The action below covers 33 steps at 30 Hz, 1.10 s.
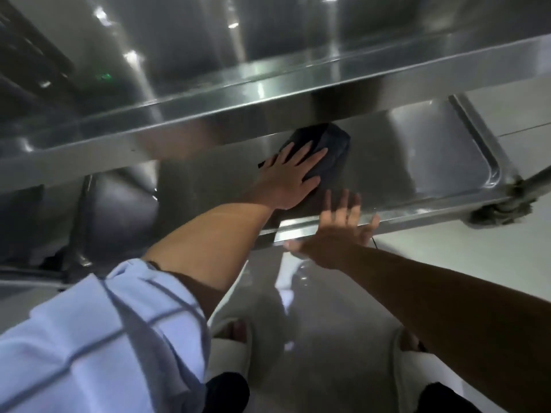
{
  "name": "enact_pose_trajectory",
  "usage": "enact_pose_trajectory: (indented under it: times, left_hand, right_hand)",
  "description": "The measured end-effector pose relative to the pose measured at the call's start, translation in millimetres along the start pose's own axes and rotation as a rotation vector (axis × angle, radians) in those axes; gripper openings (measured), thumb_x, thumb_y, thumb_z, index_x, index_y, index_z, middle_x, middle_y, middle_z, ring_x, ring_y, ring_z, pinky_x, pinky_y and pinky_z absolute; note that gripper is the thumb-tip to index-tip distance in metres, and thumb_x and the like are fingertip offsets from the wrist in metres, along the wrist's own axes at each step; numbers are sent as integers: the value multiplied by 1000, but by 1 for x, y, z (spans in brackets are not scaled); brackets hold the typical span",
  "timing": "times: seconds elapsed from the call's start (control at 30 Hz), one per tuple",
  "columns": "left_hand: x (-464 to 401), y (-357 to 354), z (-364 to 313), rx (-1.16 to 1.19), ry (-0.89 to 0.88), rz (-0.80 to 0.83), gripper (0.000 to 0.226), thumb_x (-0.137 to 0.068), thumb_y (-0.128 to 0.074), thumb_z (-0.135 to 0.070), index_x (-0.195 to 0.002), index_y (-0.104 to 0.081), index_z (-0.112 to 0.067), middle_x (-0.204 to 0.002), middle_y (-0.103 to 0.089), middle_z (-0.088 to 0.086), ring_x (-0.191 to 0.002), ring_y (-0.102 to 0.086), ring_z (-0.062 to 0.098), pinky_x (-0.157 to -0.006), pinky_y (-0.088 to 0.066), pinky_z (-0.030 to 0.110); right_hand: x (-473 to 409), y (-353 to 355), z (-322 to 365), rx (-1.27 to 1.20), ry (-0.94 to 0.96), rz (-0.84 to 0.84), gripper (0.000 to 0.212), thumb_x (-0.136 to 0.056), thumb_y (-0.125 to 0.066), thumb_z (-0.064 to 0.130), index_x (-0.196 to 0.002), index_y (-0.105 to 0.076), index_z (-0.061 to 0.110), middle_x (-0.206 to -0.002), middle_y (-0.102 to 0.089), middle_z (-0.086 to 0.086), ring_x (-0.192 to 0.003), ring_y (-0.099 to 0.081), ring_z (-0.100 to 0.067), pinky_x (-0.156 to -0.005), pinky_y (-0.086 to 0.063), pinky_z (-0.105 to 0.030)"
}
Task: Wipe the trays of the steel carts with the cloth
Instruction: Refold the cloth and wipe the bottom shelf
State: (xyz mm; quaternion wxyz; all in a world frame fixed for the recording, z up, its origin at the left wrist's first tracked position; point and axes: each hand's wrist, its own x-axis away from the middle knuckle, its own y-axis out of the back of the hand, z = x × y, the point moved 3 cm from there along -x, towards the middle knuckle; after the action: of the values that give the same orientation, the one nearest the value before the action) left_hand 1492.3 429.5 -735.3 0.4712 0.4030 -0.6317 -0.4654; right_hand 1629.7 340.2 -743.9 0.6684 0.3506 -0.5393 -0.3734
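Your right hand [337, 228] hovers at the near rim of the lower tray [465, 162], fingers spread (likely for balance; contact unclear). Farther in on that tray, your left hand [290, 178] presses the dark cloth [331, 153] flat, fingers splayed to spread pressure, just under the upper tray [208, 108].

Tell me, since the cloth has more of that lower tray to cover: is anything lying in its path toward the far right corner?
Nothing visible does. The left hand presses flat on the dark cloth, and the lower tray is bare steel from there to its rounded corner. The upper tray overhangs the cloth's far edge. The right hand hovers spread at the near rim.
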Motion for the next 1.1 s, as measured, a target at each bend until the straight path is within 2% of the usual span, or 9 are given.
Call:
enact_pose_trajectory:
  times: [0.13,0.3,0.4,0.5,0.57,0.63,0.8,1.0,1.1]
  left_hand:
    - [7,8,44,118,189,36,60,-101,-27,-57,-155,-1,-48,-167,3,-13,-153,3,25,-122,-7,52]
    - [75,5,161,179,454,0,73,-90,-15,-70,-156,-3,-43,-167,0,-13,-154,0,24,-123,-6,52]
    - [136,-4,242,211,678,-31,65,-100,-21,-55,-159,-9,-30,-167,1,-4,-154,1,26,-123,1,52]
    - [205,-15,302,152,899,24,68,-97,-11,-56,-158,-18,-27,-167,8,1,-153,6,30,-122,1,54]
    - [235,-23,319,196,1054,8,61,-104,-20,-51,-159,-6,-31,-167,10,-1,-153,5,30,-123,0,50]
    - [254,-23,319,256,1174,-28,66,-101,-24,-57,-157,6,-38,-167,11,-2,-152,0,34,-121,-5,55]
    - [260,-15,273,273,1154,19,67,-100,-26,-59,-155,9,-43,-166,11,-9,-152,3,35,-121,-3,55]
    - [250,-18,176,300,933,3,71,-96,-32,-65,-155,4,-48,-166,9,-11,-152,2,31,-119,-4,53]
    - [221,-20,121,299,755,12,89,-87,-45,-73,-155,5,-46,-166,11,-11,-151,4,33,-118,-4,55]
  right_hand:
    - [0,7,9,42,-46,71,133,-62,-28,101,-155,23,22,-161,29,-11,-150,24,-34,-114,9,-67]
    - [-5,13,19,41,-75,176,140,-58,-36,103,-151,31,22,-157,38,-11,-147,31,-35,-113,9,-69]
    - [-3,15,29,26,-84,212,142,-54,-40,102,-152,31,25,-157,39,-9,-147,31,-34,-114,10,-70]
    - [-3,16,38,23,-86,225,148,-41,-33,101,-152,31,26,-157,39,-9,-146,32,-34,-112,12,-70]
    - [-2,16,42,16,-83,231,149,-37,-30,100,-152,30,26,-158,38,-8,-147,31,-33,-113,11,-70]
    - [-2,17,44,10,-82,224,149,-36,-29,100,-153,29,27,-159,36,-8,-147,31,-32,-114,11,-69]
    - [0,20,44,15,-85,221,144,-52,-42,102,-154,27,26,-159,35,-9,-147,31,-33,-114,12,-68]
    - [2,25,46,36,-88,207,141,-59,-46,99,-153,28,24,-158,38,-10,-146,33,-33,-114,14,-68]
    - [0,23,46,37,-89,204,142,-59,-47,99,-152,30,25,-156,40,-8,-145,35,-31,-113,15,-67]
